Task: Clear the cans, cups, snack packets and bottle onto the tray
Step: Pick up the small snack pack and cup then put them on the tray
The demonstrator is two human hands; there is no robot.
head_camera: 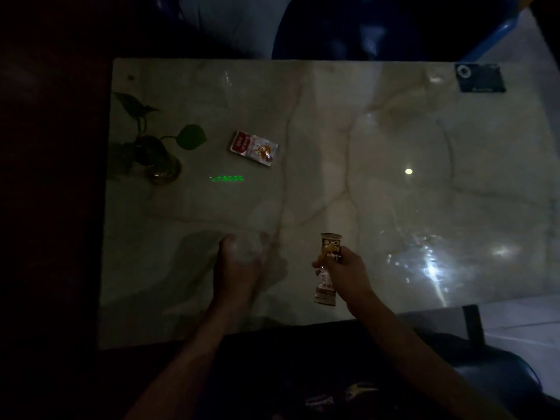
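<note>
Clear cup [249,249]: near the tabletop's [378,189] front edge, left of middle; thin, light, probably slippery and crushable, so take it round the wall.
Left hand [236,265]: its grip is curled round the cup.
Gold snack packet [327,268]: light, crinkly film, held just above the front edge.
Right hand [345,269]: grip pinches the packet mid-length.
Red snack packet [254,147]: flat, left of centre, beside the plant jar [157,165].
Room: wide bare stone toward the right edge; no tray is visible.
</note>
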